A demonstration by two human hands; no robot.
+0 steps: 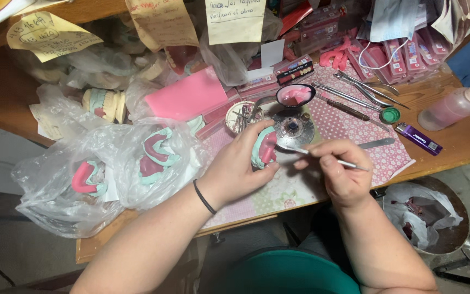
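My left hand (239, 166) grips a dental cast (264, 147), pale green with a pink wax rim, over the patterned mat (354, 122). A black band circles that wrist. My right hand (339, 170) pinches a thin metal wax tool (322, 157), whose tip touches the cast's pink edge. Just behind the cast stands a small round metal burner (297, 128), and behind that a black bowl (296, 95) of pink wax.
Clear plastic bags (104, 163) with more green and pink casts lie at the left. Metal instruments (363, 90), a green cap (390, 115), a purple lighter (419, 138) and a pink bottle (452, 107) sit at the right. A bag-lined bin (422, 215) stands below the table's edge.
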